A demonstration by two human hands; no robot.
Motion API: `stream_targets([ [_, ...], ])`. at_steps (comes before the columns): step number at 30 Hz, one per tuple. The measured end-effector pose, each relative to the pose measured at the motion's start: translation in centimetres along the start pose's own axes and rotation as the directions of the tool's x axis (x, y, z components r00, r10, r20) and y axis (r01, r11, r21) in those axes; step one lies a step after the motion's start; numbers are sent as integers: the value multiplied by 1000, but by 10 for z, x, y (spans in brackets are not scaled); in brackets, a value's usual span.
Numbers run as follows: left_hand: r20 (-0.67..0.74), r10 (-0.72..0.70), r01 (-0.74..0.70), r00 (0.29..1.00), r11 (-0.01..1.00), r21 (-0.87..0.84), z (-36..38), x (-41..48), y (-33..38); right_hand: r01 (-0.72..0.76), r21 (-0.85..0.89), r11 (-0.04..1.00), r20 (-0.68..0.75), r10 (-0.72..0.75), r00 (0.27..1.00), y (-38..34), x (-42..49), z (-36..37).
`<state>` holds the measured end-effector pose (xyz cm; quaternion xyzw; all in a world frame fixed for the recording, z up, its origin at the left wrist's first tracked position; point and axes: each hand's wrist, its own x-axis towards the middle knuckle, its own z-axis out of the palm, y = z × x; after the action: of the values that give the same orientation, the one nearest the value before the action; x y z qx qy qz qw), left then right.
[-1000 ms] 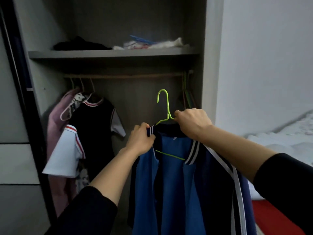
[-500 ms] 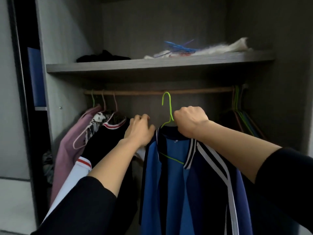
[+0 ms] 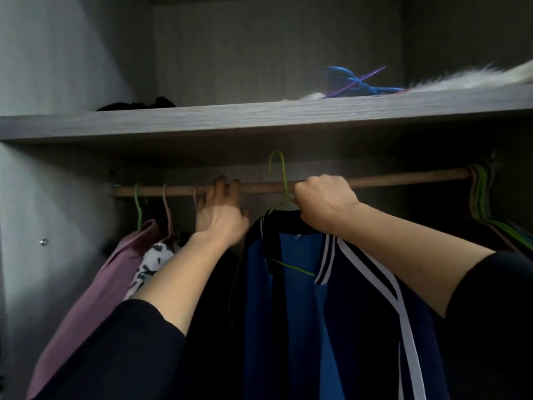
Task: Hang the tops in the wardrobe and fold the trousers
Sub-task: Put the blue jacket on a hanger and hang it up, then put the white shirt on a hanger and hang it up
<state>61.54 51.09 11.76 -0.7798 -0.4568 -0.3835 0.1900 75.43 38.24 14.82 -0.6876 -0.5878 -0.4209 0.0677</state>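
The blue top [image 3: 300,313] is carried on the green hanger [image 3: 277,168], gripped at its neck by the right hand [image 3: 323,203], hook above the middle of the rail [image 3: 403,177], which is touched by the straight-fingered left hand [image 3: 222,217]; the rail could be missed if the hook is lowered in front.

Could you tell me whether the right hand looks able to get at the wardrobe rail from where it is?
Probably yes: the right hand, gripping the green hanger, is right in front of the rail, the hook rises above it, and that stretch of rail is bare.
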Motion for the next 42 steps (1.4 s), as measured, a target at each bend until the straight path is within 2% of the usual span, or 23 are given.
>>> stream_targets([
  [6, -64, 52, -49, 997, 998, 51, 12, 28, -33, 1, 127, 992, 3, -2, 1000, -31, 30, 20],
  [13, -135, 78, -86, 988, 995, -56, 12, 28, -41, -44, 382, 923, 114, 1, 993, -76, 29, 47],
  [15, -140, 80, -94, 987, 991, -95, 10, 28, -42, -113, 498, 860, 153, 40, 987, -81, 30, 56],
  [19, -132, 64, -83, 989, 986, -143, 9, 25, -41, -193, 743, 641, 211, 50, 976, -82, 37, 68],
  [23, -52, 48, -57, 997, 978, -200, 2, 28, -36, -270, 860, 434, 310, -24, 950, -73, 29, 72],
  [25, -43, 47, -54, 998, 979, -197, -1, 27, -26, -304, 861, 408, 324, 22, 946, -59, 22, 75],
  [27, -58, 68, -78, 996, 975, -206, -4, 24, -6, -304, 840, 450, 289, 104, 952, -39, 15, 78],
  [30, -54, 155, -164, 986, 949, -269, -4, 23, 37, -301, 723, 622, 211, 216, 953, -4, 1, 81],
  [33, -33, 223, -222, 974, 922, -318, -2, 24, 86, -365, 579, 729, 190, 314, 930, 32, -20, 82],
  [40, -61, 332, -334, 941, 893, -302, 22, 29, 178, -393, 278, 876, 130, 371, 920, 117, -81, 72],
  [42, -27, 358, -350, 933, 892, -287, 31, 32, 194, -382, 196, 903, 100, 369, 924, 140, -97, 71],
])
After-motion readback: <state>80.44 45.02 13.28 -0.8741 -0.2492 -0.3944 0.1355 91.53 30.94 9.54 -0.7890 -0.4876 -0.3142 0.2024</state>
